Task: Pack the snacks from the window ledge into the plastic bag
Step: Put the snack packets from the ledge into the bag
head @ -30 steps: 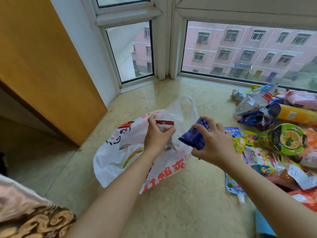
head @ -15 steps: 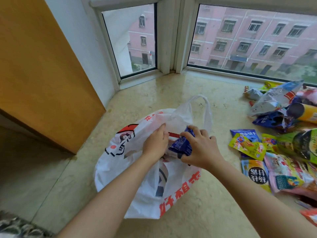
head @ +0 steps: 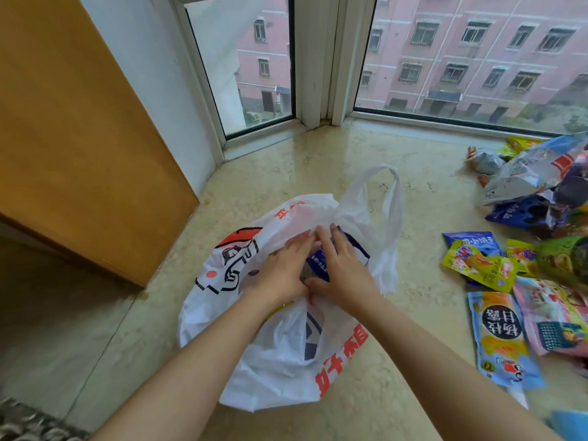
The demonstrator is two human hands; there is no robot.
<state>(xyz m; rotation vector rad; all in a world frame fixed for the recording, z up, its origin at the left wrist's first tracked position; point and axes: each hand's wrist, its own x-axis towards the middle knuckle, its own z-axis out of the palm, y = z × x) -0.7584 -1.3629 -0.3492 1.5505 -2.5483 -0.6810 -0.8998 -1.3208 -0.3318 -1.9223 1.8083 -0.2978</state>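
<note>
Head view shows both of your hands meeting at the mouth of the white plastic bag [head: 280,354], which lies crumpled on the marble window ledge [head: 423,313] at the centre of the frame. Your right hand [head: 342,268] lies flat, fingers straight and spread, pressing a dark blue snack packet [head: 318,261] down into the opening. Your left hand [head: 281,270] sits just beside it, touching at the thumbs, fingers extended over the bag's film; whether it pinches the rim you cannot tell from here.

The packet is partly inside, wedged between the two hands, so this item looks nearly stowed.

What matters for the next reach: the remaining snacks [head: 525,281] all lie to the right of the frame, well apart from the bag, running in a loose band from the upper right corner down to the lower right. Your right hand is the nearer one. The closest pieces are the yellow-green packet [head: 480,267] and the light blue pouch [head: 502,342], whose long axis runs roughly toward you. Judging by the heap, most of the packing is ahead of you
</note>
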